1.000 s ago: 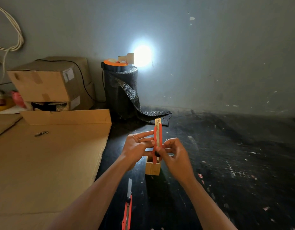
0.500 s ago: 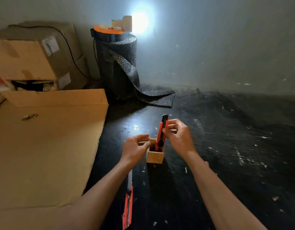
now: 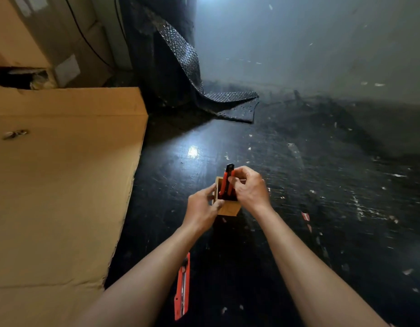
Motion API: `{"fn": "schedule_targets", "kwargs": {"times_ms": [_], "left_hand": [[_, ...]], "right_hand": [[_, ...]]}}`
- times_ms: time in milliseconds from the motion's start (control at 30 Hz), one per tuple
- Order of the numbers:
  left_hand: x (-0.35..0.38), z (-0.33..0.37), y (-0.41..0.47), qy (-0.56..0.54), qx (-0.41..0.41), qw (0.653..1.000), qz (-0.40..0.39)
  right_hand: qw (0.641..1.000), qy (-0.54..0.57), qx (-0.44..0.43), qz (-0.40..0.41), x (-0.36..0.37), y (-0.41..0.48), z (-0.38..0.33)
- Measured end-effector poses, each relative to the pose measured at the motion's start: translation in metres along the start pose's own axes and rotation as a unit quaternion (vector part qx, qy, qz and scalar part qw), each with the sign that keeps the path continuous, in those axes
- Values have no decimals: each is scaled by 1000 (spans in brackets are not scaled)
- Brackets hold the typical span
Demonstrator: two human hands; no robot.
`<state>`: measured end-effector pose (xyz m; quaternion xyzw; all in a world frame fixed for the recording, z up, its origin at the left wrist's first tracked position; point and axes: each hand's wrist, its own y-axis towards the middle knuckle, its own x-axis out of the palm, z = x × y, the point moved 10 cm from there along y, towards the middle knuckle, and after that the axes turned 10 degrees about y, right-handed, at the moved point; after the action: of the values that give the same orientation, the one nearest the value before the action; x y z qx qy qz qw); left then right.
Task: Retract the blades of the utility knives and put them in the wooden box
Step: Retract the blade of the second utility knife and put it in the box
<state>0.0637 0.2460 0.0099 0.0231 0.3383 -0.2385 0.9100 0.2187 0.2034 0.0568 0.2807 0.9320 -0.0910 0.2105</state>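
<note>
A small wooden box point(image 3: 230, 208) stands on the dark floor at centre. A red utility knife point(image 3: 228, 180) stands upright inside it, its black end sticking out above the rim. My right hand point(image 3: 250, 187) pinches that knife near its top. My left hand point(image 3: 203, 208) rests against the box's left side, fingers curled on its edge. A second red utility knife point(image 3: 182, 286) lies flat on the floor under my left forearm, which hides its far end.
A large flat cardboard sheet point(image 3: 58, 185) covers the floor at left, with a small metal piece point(image 3: 15, 134) on it. Cardboard boxes point(image 3: 39, 38) and a black roll of textured matting point(image 3: 180, 67) stand at the back. Wall behind.
My right hand has lowered the knife deeper into the wooden box. My left hand moved from beside the box onto its side. The camera tilted down and closer.
</note>
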Motion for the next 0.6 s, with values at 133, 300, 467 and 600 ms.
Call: {"fn": "schedule_targets", "kwargs": {"times_ms": [133,300,467,600], "left_hand": [[2,-2,2,-5,11,1000,3],[1,1,1,-10,20,1000,9],[-8,3,-8,-5,17,1000,24],[-22,-6,-32,11,-3,999,39]], "right_hand": [[999,-31,21,-14,11,2,10],[999,-41,14,-12,12,0,6],[998,-63,-26,-12,5,-12,-11],[994,-91,-45,-46,10,-34,-22]]}}
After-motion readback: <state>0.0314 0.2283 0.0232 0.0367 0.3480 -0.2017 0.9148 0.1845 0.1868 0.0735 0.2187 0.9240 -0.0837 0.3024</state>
